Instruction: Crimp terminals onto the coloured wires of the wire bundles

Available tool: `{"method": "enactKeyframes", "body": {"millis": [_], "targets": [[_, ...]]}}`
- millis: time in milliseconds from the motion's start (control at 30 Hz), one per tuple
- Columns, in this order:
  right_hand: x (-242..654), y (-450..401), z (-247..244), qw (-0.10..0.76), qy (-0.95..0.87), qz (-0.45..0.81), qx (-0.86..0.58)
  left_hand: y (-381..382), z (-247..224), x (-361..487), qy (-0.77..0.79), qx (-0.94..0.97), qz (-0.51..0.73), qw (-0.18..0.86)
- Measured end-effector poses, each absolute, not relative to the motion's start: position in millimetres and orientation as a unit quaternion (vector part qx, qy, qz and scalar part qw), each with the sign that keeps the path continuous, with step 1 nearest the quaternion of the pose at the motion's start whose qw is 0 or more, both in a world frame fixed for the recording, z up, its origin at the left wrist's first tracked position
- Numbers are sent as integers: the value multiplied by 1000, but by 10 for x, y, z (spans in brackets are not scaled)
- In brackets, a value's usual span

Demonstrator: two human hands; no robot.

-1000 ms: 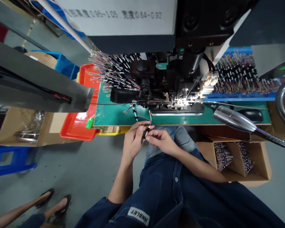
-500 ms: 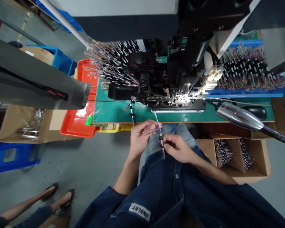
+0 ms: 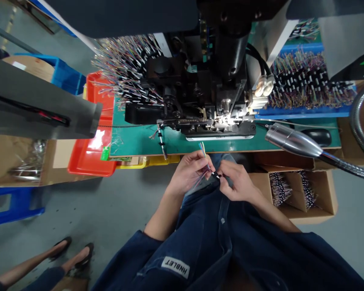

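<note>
Above my lap, in front of the bench edge, both hands hold one short wire harness [image 3: 216, 175] with a black-and-white banded sleeve. My left hand [image 3: 190, 171] pinches its loose coloured wires, which fan out above and below the fingers. The sleeve end is gripped by my right hand [image 3: 235, 180], fingers closed on it. Just beyond stands a black machine [image 3: 197, 97] with a brightly lit working spot. A second harness [image 3: 161, 141] hangs over the edge of the green bench mat [image 3: 133, 142], left of my hands.
A red tray [image 3: 92, 161] stands at the left. Piles of harnesses lie behind the machine and in a blue tray [image 3: 309, 111]. A silver lamp [image 3: 294, 139] reaches in from the right. A divided carton [image 3: 320, 216] holds more harnesses. Another person's feet [image 3: 73, 252] are at lower left.
The harness has swung from near upright to slanted, its sleeve end now toward my right hand. My hands have drawn closer together, and the coloured wires are spread apart. The view has shifted slightly.
</note>
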State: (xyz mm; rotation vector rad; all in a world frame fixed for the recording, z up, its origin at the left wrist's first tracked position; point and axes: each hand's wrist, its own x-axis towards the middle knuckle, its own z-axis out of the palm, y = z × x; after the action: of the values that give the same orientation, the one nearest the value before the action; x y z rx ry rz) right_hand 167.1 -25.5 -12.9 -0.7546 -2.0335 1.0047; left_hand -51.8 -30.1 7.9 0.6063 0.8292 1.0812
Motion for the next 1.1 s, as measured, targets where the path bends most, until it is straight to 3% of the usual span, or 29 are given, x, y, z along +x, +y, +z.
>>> {"method": "enactKeyframes", "body": {"millis": [200,467,733,933,1100], "targets": [[1688,-226,-255,367,-773,452,-253,-258,60,-384,312,253,443,801],[1679,-282,-346,424,-768,357,-322,-362,117,-272,440,335,517,653],[1772,-88,72,476,-625,488,-380,-358,170,-303,506,439,476,570],[1665,-25,267,472,-634,474,-389,-360,133,-306,534,486,477,501],[1666,-38,241,501,-612,471,-390,-386,33,-277,515,453,512,518]]}}
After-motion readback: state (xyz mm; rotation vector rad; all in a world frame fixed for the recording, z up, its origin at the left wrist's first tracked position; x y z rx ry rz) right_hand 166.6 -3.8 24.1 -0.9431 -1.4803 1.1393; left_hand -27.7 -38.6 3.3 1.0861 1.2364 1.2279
